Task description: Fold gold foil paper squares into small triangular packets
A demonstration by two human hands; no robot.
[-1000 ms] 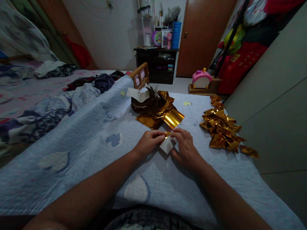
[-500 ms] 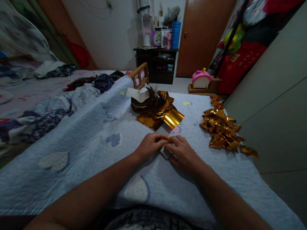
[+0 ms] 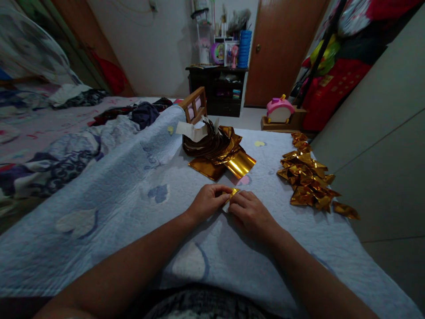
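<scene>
Between my hands, low over the blue quilt (image 3: 133,248), is a small sheet of gold foil paper (image 3: 234,192) with a pale underside, partly folded and mostly covered by my fingers. My left hand (image 3: 209,200) pinches its left edge between thumb and fingers. From the other side my right hand (image 3: 249,210) grips it with curled fingers, the fingertips close to my left thumb. Just beyond them lies a fanned stack of gold foil paper (image 3: 241,163). A pile of folded gold foil pieces (image 3: 303,177) sits to the right.
Rumpled clothes and bedding (image 3: 73,164) cover the left side. A wooden rail (image 3: 194,104) stands behind the paper stack. Farther back are a dark cabinet (image 3: 214,95), a brown door (image 3: 279,48) and a pink toy (image 3: 280,110). A pale panel (image 3: 381,168) borders the right.
My right hand has curled further over the foil paper, and more of its gold face shows above the fingers. My left hand stays almost in place.
</scene>
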